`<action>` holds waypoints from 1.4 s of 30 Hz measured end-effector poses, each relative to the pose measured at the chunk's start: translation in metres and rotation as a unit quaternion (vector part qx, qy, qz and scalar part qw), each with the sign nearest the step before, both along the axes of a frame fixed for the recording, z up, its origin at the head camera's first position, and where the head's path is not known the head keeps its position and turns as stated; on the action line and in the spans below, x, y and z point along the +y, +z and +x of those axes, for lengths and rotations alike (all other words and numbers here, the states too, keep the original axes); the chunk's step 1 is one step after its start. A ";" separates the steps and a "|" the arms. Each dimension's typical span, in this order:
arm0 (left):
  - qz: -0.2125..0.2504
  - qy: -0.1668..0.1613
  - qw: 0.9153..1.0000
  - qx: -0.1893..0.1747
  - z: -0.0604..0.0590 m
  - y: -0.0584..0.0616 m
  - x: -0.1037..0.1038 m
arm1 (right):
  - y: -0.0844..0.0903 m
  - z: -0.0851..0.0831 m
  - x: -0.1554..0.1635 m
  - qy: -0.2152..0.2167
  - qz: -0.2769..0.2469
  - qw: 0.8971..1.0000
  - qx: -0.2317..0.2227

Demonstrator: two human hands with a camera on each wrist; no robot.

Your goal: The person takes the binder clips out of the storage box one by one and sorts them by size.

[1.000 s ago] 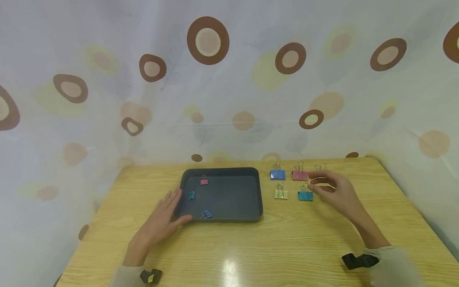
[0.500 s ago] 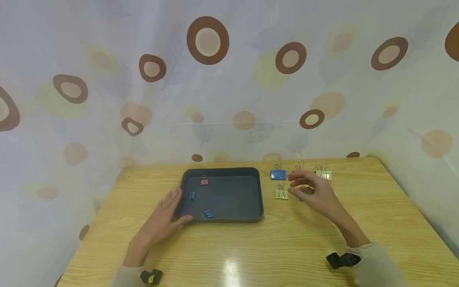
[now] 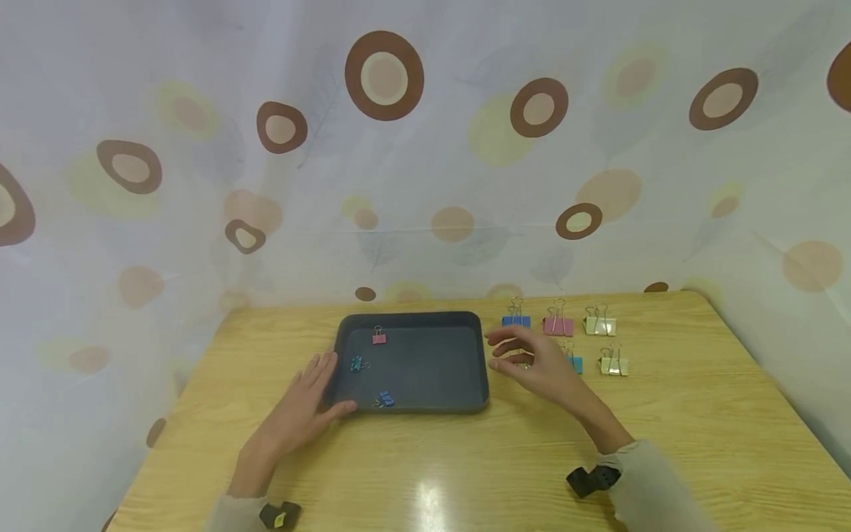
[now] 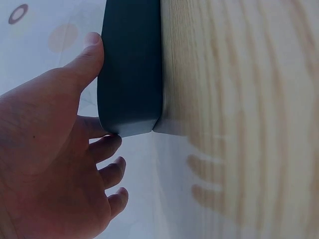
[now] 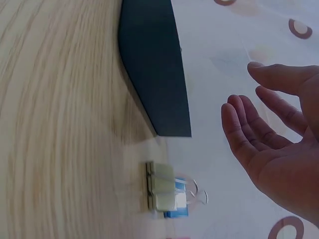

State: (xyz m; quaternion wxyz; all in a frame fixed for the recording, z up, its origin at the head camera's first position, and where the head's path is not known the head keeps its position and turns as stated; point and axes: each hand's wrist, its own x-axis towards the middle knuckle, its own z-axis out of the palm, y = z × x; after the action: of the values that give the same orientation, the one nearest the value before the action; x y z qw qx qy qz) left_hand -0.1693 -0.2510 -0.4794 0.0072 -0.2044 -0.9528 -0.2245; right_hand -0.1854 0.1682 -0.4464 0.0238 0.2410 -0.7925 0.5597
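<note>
A staged tabletop recording corner, we think

We see a wooden table (image 3: 465,473) enclosed from 9 to 3 o'clock by a circle-patterned curtain (image 3: 425,148), with binder clips (image 3: 578,325) laid in neat rows at 1 o'clock beside a dark tray (image 3: 412,319).

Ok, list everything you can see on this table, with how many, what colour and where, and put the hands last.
Tray: one, dark grey, middle of the table.
Small clips in the tray: three; pink at the far left, teal by the left wall, blue near the front edge.
Large clips right of the tray: blue, pink and cream in the far row; teal and cream in the near row; one pale green, under the right hand, shows in the right wrist view.
Table: one, light wood.
Curtain: white with brown and yellow rings, behind.
Left hand: rests against the tray's left front corner.
Right hand: open, over the green clip.
</note>
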 end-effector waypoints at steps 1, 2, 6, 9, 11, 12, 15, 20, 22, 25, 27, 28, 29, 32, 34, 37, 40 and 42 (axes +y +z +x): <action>0.001 0.000 1.000 0.000 0.000 0.000 0.000 | -0.001 0.000 -0.004 0.004 -0.002 1.000 0.001; 0.002 0.000 1.000 -0.001 0.000 0.001 0.001 | -0.002 -0.001 -0.008 0.007 -0.004 1.000 0.001; 0.005 0.002 1.000 -0.003 0.001 0.002 0.001 | -0.005 -0.003 -0.025 0.026 -0.007 1.000 -0.002; 0.003 0.004 1.000 -0.001 0.001 0.002 0.001 | -0.007 -0.005 -0.039 0.039 0.000 0.999 -0.002; 0.001 0.003 1.000 0.002 0.001 0.000 0.001 | -0.008 -0.006 -0.048 0.051 0.004 0.999 -0.003; 0.000 0.003 1.000 0.003 0.001 0.000 0.001 | -0.009 -0.007 -0.052 0.056 0.007 0.998 -0.001; 0.003 0.004 1.000 0.006 0.002 -0.001 0.000 | -0.012 -0.010 -0.065 0.071 0.015 0.997 -0.001; 0.008 0.002 1.000 0.006 0.003 -0.001 0.000 | -0.018 -0.015 -0.082 0.090 0.024 0.996 -0.016; 0.006 0.001 1.000 0.005 0.003 -0.001 0.000 | -0.021 -0.017 -0.088 0.095 0.026 0.995 -0.018; 0.003 0.002 1.000 0.006 0.002 -0.001 0.000 | -0.024 -0.019 -0.098 0.104 0.035 0.994 -0.015; 0.002 0.003 1.000 0.008 0.001 0.000 0.001 | -0.027 -0.021 -0.104 0.110 0.043 0.993 -0.015; 0.001 0.003 1.000 0.010 0.001 0.000 0.001 | -0.029 -0.022 -0.108 0.114 0.049 0.992 -0.015; 0.000 0.004 1.000 0.011 0.001 0.000 0.001 | -0.030 -0.023 -0.112 0.117 0.057 0.991 -0.016; -0.001 0.005 1.000 0.012 0.002 0.000 0.001 | -0.034 -0.024 -0.124 0.129 0.082 0.988 -0.021; -0.001 0.004 1.000 0.008 0.002 -0.001 0.001 | -0.036 -0.026 -0.130 0.136 0.100 0.985 -0.021; 0.004 0.002 1.000 0.003 0.002 -0.001 0.002 | -0.038 -0.027 -0.138 0.140 0.119 0.983 -0.014; 0.005 0.002 1.000 0.007 0.002 -0.001 0.002 | -0.039 -0.029 -0.145 0.146 0.135 0.980 0.000; 0.005 0.002 1.000 0.010 0.001 -0.001 0.001 | -0.039 -0.030 -0.148 0.149 0.149 0.978 0.005</action>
State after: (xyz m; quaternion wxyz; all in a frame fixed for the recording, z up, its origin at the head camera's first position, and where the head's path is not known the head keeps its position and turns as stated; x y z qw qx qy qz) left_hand -0.1678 -0.2499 -0.4802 0.0184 -0.2043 -0.9520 -0.2274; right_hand -0.2159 0.0198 -0.4850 -0.0923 0.3598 -0.8222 0.4312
